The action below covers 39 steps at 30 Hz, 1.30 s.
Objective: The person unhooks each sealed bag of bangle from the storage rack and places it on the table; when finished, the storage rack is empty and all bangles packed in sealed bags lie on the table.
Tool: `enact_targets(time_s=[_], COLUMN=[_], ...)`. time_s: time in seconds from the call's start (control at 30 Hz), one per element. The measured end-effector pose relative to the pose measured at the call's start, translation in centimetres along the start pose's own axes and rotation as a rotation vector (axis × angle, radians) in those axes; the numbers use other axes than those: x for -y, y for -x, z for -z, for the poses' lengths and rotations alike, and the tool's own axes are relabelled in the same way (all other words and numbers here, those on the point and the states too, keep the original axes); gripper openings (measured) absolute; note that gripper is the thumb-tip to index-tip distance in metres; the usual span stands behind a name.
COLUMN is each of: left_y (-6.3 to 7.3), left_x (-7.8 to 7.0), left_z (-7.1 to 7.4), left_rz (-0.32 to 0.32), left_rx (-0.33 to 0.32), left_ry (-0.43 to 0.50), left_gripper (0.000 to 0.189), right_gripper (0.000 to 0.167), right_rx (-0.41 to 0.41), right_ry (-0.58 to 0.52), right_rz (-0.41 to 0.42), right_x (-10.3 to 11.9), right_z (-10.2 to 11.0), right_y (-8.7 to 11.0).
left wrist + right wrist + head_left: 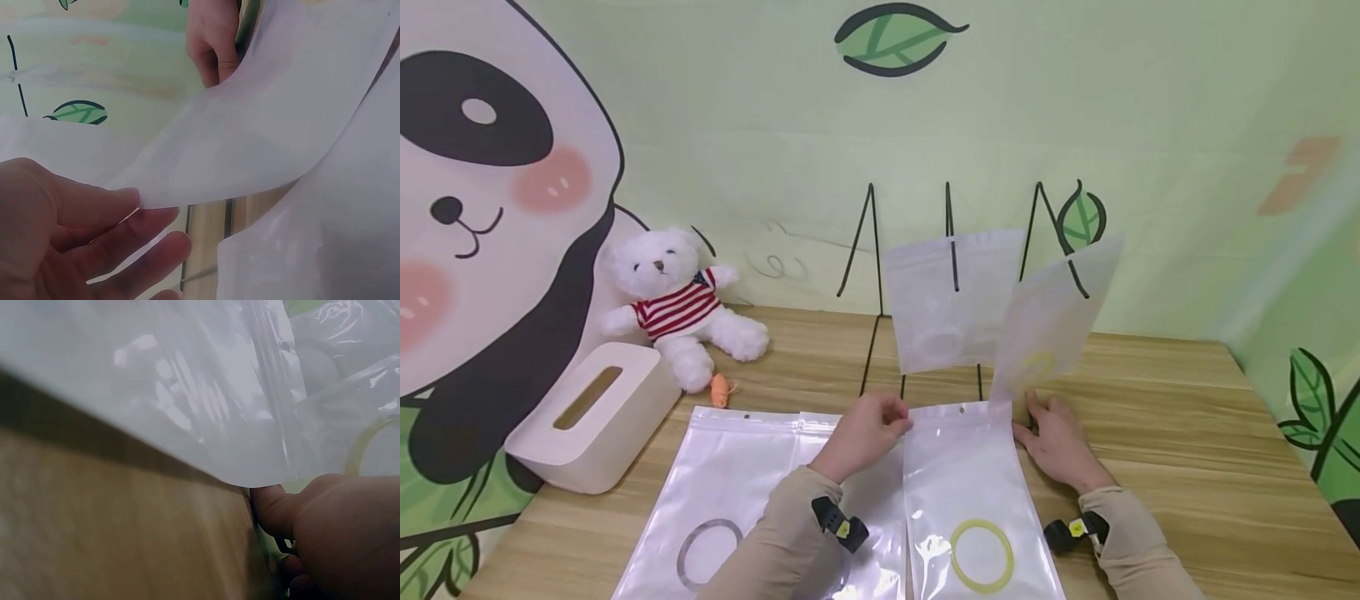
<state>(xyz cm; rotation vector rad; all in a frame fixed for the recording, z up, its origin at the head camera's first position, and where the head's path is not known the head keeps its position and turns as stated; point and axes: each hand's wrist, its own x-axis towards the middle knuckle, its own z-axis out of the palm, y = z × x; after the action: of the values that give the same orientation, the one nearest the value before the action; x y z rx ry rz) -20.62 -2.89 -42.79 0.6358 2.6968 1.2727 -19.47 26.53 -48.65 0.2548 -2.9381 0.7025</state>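
A white plastic zip bag with a yellow ring low on its front and a small hole at its top is raised at its upper end. My left hand pinches its upper left corner between thumb and forefinger; the other fingers are loosely bent. At the upper right edge is my right hand. Its thumb meets the bag's corner in the right wrist view, while its other fingers are partly hidden. Beyond the hands, two similar bags hang on a black wire rack: one pale-ringed bag, one yellow-ringed bag.
On the left lies another zip bag with a grey ring; one more lies partly under my left arm. A white tissue box, a teddy bear and a small orange carrot toy stand at the left of the wooden table.
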Motion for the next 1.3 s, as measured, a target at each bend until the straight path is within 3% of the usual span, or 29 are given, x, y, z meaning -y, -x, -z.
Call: enact_targets(time_s=[0.4,1.3], left_y=[0.0,-0.4], left_x=[0.0,1.0], left_z=[0.0,-0.1], left_rz=[0.000,0.070], left_rx=[0.010,0.046], left_ry=[-0.036,-0.081], left_gripper=[0.004,0.008], right_gripper=[0.068,0.070], right_rx=[0.012,0.009], right_ry=[0.011,0.010], right_rz=[0.001,0.001], right_x=[-0.3,-0.2], right_z=[-0.1,0.0], right_y=[-0.2,-0.2])
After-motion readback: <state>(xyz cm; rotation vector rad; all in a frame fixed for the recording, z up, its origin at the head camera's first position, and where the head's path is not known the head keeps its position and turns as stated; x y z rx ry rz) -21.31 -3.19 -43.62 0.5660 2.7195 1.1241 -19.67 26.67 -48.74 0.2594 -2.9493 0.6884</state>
